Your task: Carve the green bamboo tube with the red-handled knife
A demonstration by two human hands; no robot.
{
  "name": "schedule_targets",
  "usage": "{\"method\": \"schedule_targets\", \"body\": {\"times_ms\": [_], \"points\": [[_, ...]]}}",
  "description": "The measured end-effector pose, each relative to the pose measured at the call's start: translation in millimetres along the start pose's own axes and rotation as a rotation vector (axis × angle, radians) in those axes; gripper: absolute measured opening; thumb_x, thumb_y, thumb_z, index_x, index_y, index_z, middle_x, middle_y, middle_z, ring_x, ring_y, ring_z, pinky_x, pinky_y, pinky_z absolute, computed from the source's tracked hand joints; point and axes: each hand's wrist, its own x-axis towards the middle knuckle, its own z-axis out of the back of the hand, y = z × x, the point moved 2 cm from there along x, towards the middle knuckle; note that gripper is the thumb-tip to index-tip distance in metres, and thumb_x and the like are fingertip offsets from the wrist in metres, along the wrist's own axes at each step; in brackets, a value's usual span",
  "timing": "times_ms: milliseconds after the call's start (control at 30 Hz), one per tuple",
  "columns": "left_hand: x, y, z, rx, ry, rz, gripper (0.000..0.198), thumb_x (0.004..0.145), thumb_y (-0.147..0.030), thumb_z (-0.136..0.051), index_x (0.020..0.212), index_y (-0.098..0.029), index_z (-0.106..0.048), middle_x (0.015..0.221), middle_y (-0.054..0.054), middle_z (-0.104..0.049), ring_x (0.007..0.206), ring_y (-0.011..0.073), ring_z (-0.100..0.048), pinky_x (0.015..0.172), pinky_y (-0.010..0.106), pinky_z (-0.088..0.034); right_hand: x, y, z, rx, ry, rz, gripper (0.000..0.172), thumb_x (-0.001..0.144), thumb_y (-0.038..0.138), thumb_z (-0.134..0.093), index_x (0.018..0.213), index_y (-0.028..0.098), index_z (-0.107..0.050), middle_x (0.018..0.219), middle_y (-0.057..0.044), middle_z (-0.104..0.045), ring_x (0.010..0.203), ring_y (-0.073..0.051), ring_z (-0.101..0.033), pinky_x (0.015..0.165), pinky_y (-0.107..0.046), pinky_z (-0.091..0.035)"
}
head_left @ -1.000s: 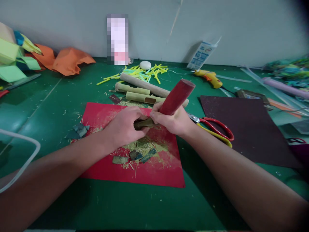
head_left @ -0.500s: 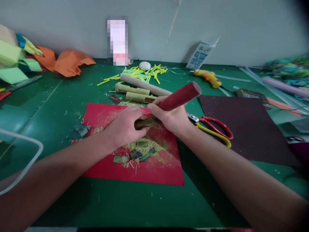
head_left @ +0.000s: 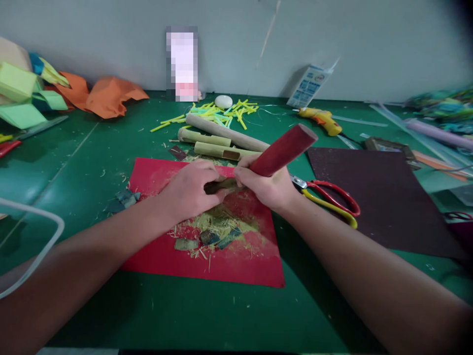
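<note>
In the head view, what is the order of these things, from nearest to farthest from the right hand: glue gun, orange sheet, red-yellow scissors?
1. Red-yellow scissors: just right of the right hand.
2. Glue gun: farther back, on the right.
3. Orange sheet: at the back, far left.

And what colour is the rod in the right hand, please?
The rod is dark red, best seen in the head view.

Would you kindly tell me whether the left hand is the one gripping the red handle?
No, the right hand grips the red handle, while the left hand holds a brownish piece.
</note>
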Motion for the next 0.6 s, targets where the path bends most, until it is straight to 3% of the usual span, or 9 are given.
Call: {"method": "schedule_targets", "body": {"times_ms": [167,367,600], "points": [[1.2,2.5,0.1,0.014,-0.008,-0.032,0.018,0.089,-0.031,-0.063,0.082,-0.016,-0.069,0.085,0.009,-0.068,0.084,0.023,-0.061,0.077,0.038,-0.048,1.0,-0.6,-0.9,-0.035,-0.013,0.009,0.024,0.073,0.024,-0.059,0.051,0.019,-0.051,0.052,0.003,-0.049,0.053,-0.009,-0.042,0.052,-0.027,-0.03],[0.4,3.7,-3.1,-0.021,-0.031,-0.019,0.018,0.089,-0.032,-0.065,0.095,-0.017,-0.074,0.088,0.008,-0.069,0.085,0.0218,-0.063,0.077,0.035,-0.048,4.8,-5.7,-0.6,0.013,0.016,-0.035,0.022,0.071,0.025,-0.058,0.051,0.02,-0.05,0.049,0.004,-0.047,0.051,-0.01,-0.042,0.051,-0.028,-0.03],[1.7,3.3,-1.4,0.039,-0.042,-0.048,0.016,0.088,-0.032,-0.066,0.093,-0.02,-0.074,0.087,0.006,-0.071,0.084,0.0214,-0.063,0.079,0.036,-0.048,4.4,-6.8,-1.1,-0.006,0.022,-0.03,0.022,0.071,0.025,-0.06,0.052,0.02,-0.05,0.051,0.003,-0.049,0.052,-0.01,-0.043,0.052,-0.028,-0.031]]}}
